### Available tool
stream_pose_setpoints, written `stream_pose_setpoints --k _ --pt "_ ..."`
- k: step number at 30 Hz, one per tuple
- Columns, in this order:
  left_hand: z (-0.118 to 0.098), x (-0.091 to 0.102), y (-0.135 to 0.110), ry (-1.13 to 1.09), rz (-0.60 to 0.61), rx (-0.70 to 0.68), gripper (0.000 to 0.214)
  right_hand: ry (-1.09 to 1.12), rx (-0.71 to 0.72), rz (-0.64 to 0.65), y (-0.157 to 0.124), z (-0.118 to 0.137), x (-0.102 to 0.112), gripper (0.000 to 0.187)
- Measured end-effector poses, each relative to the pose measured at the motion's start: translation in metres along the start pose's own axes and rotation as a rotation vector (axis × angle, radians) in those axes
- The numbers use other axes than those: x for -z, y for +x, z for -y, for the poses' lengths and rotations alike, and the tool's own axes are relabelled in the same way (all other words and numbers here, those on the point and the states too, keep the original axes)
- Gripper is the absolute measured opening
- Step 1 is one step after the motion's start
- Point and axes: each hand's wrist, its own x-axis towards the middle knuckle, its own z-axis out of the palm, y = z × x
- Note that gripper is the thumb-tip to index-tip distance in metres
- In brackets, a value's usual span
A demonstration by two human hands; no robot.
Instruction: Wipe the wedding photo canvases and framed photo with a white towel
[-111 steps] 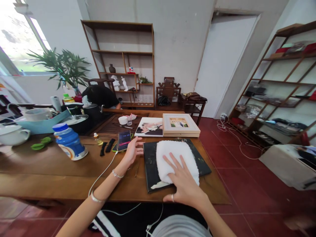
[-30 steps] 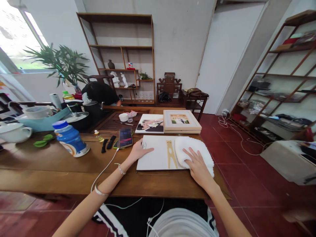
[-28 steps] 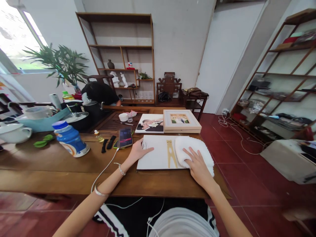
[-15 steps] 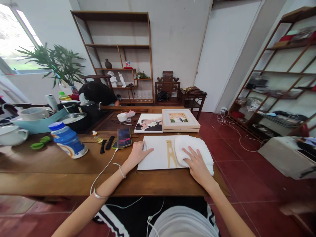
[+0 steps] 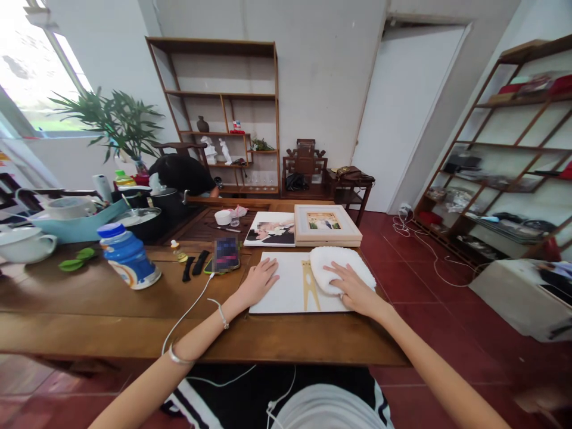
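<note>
Under the right hand (image 5: 353, 289) lies a towel (image 5: 358, 267) of thick white cloth, fluffy and matt. The board (image 5: 288, 286) beneath the left hand (image 5: 258, 285) looks white, smooth and matt; between the hands, its tan cat-shaped piece (image 5: 308, 283) looks smooth and flat, like pale wood. Around both, the table (image 5: 111, 310) is brown wood with a soft sheen. Left of the left hand, the bottle (image 5: 127, 256) looks like glossy plastic. The bangle (image 5: 175, 356) behind that hand is shiny, silvery metal.

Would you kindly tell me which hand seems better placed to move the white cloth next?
Probably the right hand: it rests on the white cloth. The left hand lies at the left edge of the white board, apart from the cloth.
</note>
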Motion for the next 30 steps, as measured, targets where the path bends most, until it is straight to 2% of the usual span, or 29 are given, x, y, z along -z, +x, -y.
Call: stream_pose_setpoints --k 4,7,10,14,16,18,21,25,28,30 --pt "0.001 -0.002 0.000 -0.011 0.007 0.012 0.039 -0.020 0.010 -0.007 0.021 -0.012 -0.003 0.046" --pt "-0.004 -0.005 -0.001 0.019 0.027 0.048 0.040 -0.042 0.005 -0.001 0.022 -0.006 -0.004 0.041" --pt "-0.011 -0.006 -0.003 0.052 0.040 0.075 0.045 -0.038 -0.001 0.044 0.003 0.013 0.001 0.041" --pt "-0.015 -0.008 -0.004 0.065 0.045 0.084 0.047 0.025 -0.009 0.120 -0.035 0.045 0.019 0.044" --pt "-0.013 -0.009 -0.004 0.061 0.033 0.081 0.046 0.061 -0.002 0.140 -0.048 0.052 0.027 0.046" --pt "-0.010 -0.012 -0.003 0.068 0.012 0.063 0.045 0.091 0.005 0.143 -0.050 0.047 0.030 0.048" --pt "-0.006 -0.016 -0.002 0.146 0.012 0.044 0.044 0.118 -0.005 0.133 -0.033 0.022 0.024 0.045" --pt "-0.005 -0.018 -0.002 0.307 0.039 0.051 0.045 0.105 -0.035 0.102 0.010 -0.014 0.008 0.034" --pt "-0.005 -0.017 -0.002 0.340 0.046 0.047 0.045 0.069 -0.049 0.040 0.033 -0.025 -0.001 0.029" --pt "-0.005 -0.017 -0.003 0.336 0.039 0.049 0.044 0.059 -0.043 0.040 0.036 -0.023 -0.003 0.031"
